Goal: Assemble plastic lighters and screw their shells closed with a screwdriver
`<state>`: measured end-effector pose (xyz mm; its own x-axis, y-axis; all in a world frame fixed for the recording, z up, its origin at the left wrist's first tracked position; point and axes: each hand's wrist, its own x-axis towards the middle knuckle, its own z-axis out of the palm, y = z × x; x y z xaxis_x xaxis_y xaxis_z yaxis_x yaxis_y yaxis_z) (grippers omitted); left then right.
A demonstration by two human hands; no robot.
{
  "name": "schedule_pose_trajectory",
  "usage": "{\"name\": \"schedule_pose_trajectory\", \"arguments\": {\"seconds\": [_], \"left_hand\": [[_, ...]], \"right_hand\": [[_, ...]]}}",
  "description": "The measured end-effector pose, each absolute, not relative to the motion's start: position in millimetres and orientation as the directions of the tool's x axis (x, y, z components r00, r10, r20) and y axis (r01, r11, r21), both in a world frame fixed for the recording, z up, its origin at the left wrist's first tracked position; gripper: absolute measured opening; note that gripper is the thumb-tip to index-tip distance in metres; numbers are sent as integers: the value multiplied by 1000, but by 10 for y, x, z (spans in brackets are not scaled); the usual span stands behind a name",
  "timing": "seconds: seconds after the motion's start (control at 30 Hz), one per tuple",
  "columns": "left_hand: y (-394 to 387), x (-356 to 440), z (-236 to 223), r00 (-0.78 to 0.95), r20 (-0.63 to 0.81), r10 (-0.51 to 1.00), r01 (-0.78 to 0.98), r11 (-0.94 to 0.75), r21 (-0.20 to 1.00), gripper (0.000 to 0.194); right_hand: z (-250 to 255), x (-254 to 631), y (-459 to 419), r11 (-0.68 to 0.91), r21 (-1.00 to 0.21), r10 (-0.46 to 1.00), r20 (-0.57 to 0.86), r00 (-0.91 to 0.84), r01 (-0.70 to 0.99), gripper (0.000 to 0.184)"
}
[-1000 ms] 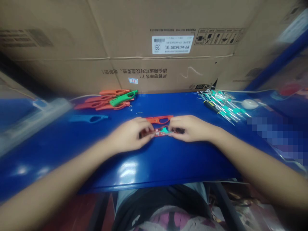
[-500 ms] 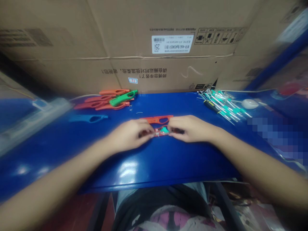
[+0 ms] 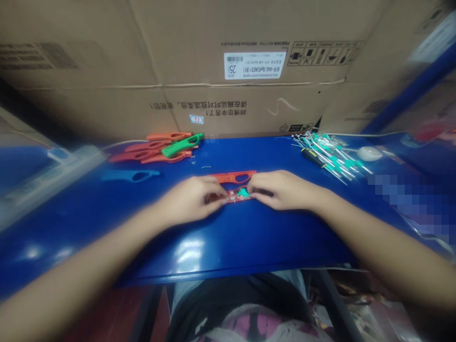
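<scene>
Low over the table, a red lighter casing half [image 3: 231,196] lies between my two hands, with a green part [image 3: 243,192] and thin pale wires inside it. My left hand [image 3: 194,198] pinches its left end, fingertips closed. At the other end my right hand [image 3: 281,191] has its thumb and fingertips together on the casing by the green part. Both ends are partly hidden by my fingers. Just behind, a second red casing half [image 3: 235,177] lies on the table, close to my right fingertips.
Orange-red casings [image 3: 153,151] are piled at the back left under a green one [image 3: 182,145]; a blue casing [image 3: 131,175] lies nearer. Metal rods with green parts [image 3: 331,154] and a black-yellow handle [image 3: 312,157] lie at back right. Cardboard [image 3: 117,57] stands behind the blue table [image 3: 249,242].
My right fingertips have shifted slightly at the casing's right end, beside the green part. My left hand stays almost still, and the casing keeps its place.
</scene>
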<state>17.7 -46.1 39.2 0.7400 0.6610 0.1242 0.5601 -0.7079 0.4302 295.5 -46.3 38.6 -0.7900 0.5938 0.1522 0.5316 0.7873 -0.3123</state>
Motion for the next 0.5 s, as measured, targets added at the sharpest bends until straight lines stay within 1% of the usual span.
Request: {"name": "schedule_pose_trajectory", "arguments": {"seconds": [0.23,0.33,0.5], "left_hand": [[-458,161,422,725,129,677,561,-688,460,15],[-449,165,419,726,125,676,558,-686,467,16],[-458,173,415,728,145,670,560,-704,436,18]], "right_hand": [[393,2951,-463,776,-313,607,132,-784,548,9],[404,2946,-467,776,-305,607,120,-786,552,10],[443,2992,-461,784,-301,599,138,-788,543,12]]}}
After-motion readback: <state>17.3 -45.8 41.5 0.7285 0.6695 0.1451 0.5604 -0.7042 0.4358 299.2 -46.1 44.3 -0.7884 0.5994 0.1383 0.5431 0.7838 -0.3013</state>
